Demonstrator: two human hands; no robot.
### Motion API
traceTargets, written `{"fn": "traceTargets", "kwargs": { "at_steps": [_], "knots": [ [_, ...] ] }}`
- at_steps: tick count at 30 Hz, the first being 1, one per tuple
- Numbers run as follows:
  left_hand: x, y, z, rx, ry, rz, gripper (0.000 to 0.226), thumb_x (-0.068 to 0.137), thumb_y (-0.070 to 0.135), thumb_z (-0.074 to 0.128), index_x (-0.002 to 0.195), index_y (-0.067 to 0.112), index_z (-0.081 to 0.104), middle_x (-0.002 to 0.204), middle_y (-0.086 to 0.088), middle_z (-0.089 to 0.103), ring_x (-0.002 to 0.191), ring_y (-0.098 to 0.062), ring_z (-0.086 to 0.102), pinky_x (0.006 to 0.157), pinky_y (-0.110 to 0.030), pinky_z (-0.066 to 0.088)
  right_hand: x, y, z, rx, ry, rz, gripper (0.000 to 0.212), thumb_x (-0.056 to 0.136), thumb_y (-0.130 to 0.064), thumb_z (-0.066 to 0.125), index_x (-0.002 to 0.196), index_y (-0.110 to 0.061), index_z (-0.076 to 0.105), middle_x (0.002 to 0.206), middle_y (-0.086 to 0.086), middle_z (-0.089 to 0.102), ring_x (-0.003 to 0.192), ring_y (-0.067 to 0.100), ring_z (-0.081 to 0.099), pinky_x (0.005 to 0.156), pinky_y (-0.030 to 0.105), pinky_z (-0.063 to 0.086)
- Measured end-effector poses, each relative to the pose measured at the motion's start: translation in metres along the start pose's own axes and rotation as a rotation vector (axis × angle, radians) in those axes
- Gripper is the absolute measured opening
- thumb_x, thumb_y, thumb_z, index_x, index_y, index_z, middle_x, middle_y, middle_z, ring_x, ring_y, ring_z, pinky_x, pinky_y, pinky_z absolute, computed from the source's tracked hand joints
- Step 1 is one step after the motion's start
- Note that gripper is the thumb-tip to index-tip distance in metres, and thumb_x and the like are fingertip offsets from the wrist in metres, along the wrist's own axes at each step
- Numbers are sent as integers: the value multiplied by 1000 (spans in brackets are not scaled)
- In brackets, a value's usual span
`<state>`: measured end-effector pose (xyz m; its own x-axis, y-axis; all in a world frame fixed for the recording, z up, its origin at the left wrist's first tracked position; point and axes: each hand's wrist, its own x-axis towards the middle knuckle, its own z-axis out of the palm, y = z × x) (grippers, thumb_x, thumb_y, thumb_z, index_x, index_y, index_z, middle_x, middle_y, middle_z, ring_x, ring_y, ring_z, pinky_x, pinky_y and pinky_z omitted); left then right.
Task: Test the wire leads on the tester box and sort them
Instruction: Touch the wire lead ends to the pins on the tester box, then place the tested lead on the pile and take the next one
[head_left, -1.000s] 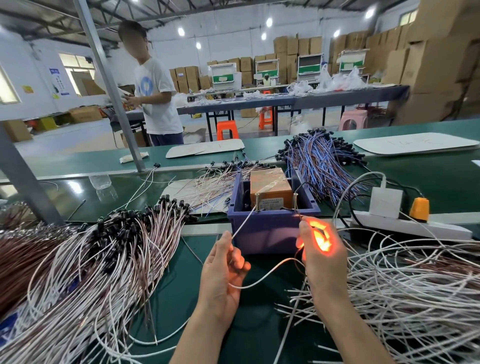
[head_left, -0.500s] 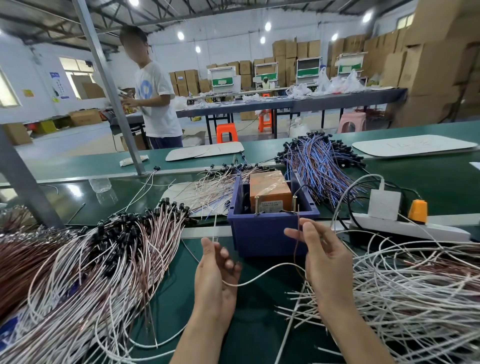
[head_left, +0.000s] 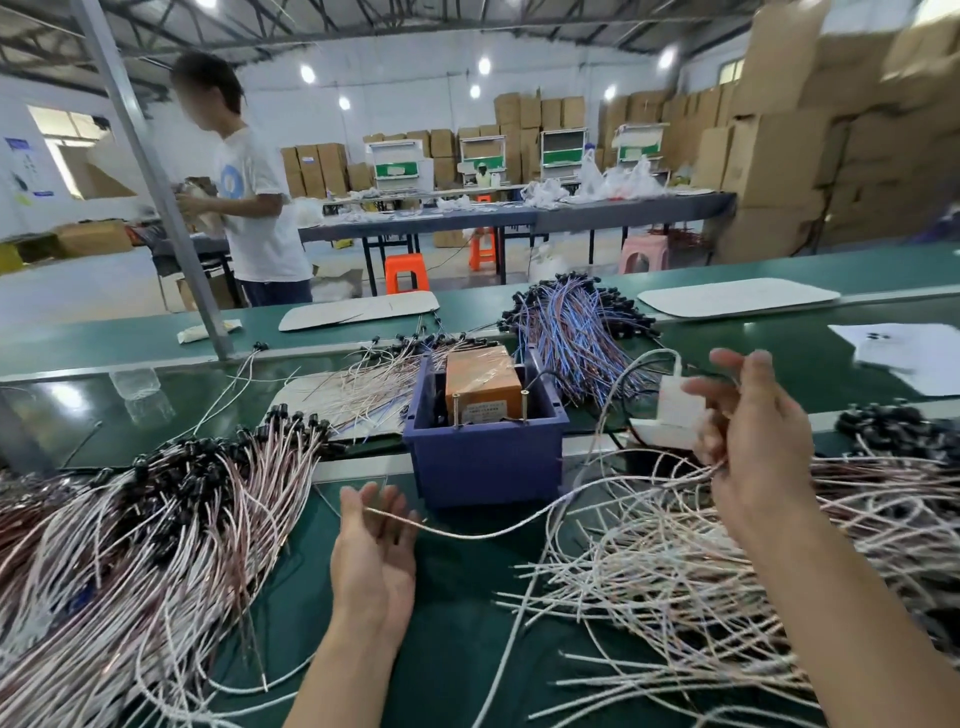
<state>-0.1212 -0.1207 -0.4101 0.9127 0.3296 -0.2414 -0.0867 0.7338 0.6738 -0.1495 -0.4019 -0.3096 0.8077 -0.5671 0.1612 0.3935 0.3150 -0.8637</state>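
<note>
One blue bin (head_left: 485, 462) is sitting on the worktop (head_left: 457, 623), holding one orange tester box (head_left: 480, 376). Two metal posts (head_left: 456, 410) (head_left: 524, 402) are standing at the box's front.

Four heaps of wire leads are lying around the bin:
- one left heap (head_left: 156, 519)
- one back-left heap (head_left: 363, 379)
- one back-right heap (head_left: 571, 332)
- one right heap (head_left: 701, 561)

One loose lead (head_left: 467, 535) is hanging before the bin between two hands, the left hand (head_left: 374, 561) and the right hand (head_left: 753, 431).

Beyond the bin, two white boards (head_left: 358, 314) (head_left: 737, 296) are lying flat. Two orange stools (head_left: 406, 270) (head_left: 482, 249) and one pink stool (head_left: 644, 252) are standing there.
</note>
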Motion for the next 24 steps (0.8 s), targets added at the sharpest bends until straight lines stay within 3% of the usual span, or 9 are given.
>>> {"fn": "traceTargets", "kwargs": {
  "at_steps": [7, 12, 13, 15, 17, 18, 22, 24],
  "knots": [
    [-2, -3, 1, 23, -67, -4, 33, 106, 46, 40, 112, 19, 58, 120, -4, 63, 109, -15, 61, 89, -36, 50, 82, -62, -77, -110, 243, 71, 30, 106, -33, 41, 85, -24, 60, 62, -7, 61, 31, 2, 34, 35, 10, 24],
    [-2, -4, 1, 35, -76, -13, 35, 106, 47, 38, 114, 19, 58, 120, -4, 64, 113, -15, 61, 93, -37, 49, 114, -83, -124, -375, 347, -3, 17, 99, -27, 49, 86, -20, 58, 77, -1, 64, 31, 2, 46, 34, 12, 32],
    [-2, -4, 2, 38, -78, -15, 35, 106, 47, 38, 115, 19, 58, 120, -4, 64, 113, -15, 61, 93, -37, 49, 117, -85, -129, -441, 352, -26, 16, 99, -27, 51, 88, -19, 60, 81, 1, 66, 36, 2, 52, 39, 17, 39],
    [-2, -5, 3, 39, -73, -16, 35, 105, 47, 39, 114, 18, 59, 120, -4, 65, 113, -16, 61, 92, -37, 50, 119, -86, -134, -664, 372, -94, 23, 97, -30, 51, 103, -14, 67, 95, 5, 70, 65, 11, 66, 61, 28, 48],
    [-3, -6, 2, 41, -64, -15, 35, 105, 46, 40, 113, 18, 59, 118, -4, 65, 112, -16, 62, 91, -38, 51, 112, -88, -132, -889, 409, -190, 33, 95, -34, 50, 114, -14, 68, 106, 4, 71, 95, 24, 63, 82, 34, 45],
    [-2, -6, 3, 45, -62, -14, 35, 105, 46, 39, 113, 18, 59, 118, -4, 65, 111, -16, 62, 91, -38, 51, 105, -88, -126, -918, 391, -242, 33, 96, -34, 48, 117, -16, 67, 108, 3, 70, 97, 25, 61, 83, 33, 45],
    [-3, -8, 4, 59, -54, -20, 33, 106, 44, 39, 110, 19, 61, 116, -4, 66, 108, -15, 64, 94, -37, 50, 65, -74, -82, -844, 161, -386, 39, 98, -28, 42, 132, -24, 59, 119, 0, 69, 71, 3, 51, 63, 24, 40],
    [-5, -8, 7, 64, -49, -17, 33, 106, 43, 40, 109, 18, 61, 115, -5, 66, 107, -16, 65, 94, -37, 51, 37, -55, -52, -790, 27, -420, 37, 100, -25, 42, 135, -25, 57, 114, -5, 69, 56, -4, 45, 55, 17, 39]
  ]
}}
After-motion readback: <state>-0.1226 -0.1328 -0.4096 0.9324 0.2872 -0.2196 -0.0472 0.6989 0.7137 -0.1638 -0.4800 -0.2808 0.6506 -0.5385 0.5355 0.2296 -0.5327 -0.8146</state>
